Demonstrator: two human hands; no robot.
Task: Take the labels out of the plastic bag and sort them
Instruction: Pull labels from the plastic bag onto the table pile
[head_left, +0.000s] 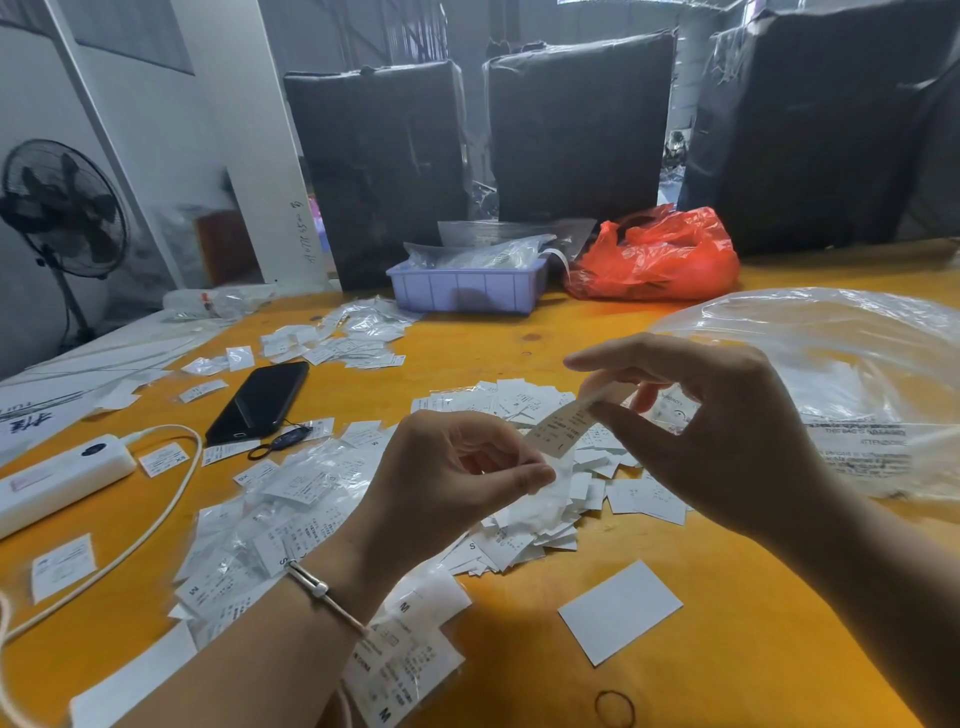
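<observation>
My left hand (457, 473) pinches a small clear plastic bag (545, 499) above the yellow table (727, 649). My right hand (706, 415) pinches a white printed label (561, 428) by its upper end, its lower end at the mouth of the bag. Under both hands lies a heap of loose white labels (524, 405). Several small bags with labels inside (270, 525) are piled to the left of my left wrist. More labels (400, 670) lie beneath my left forearm.
A black phone (260, 400), a white power strip (57, 478) with its cable and a blank white card (621, 610) lie on the table. A large clear bag (841, 374) is at right. At the back stand a purple tray (467, 291), a red bag (660, 260) and black wrapped bales.
</observation>
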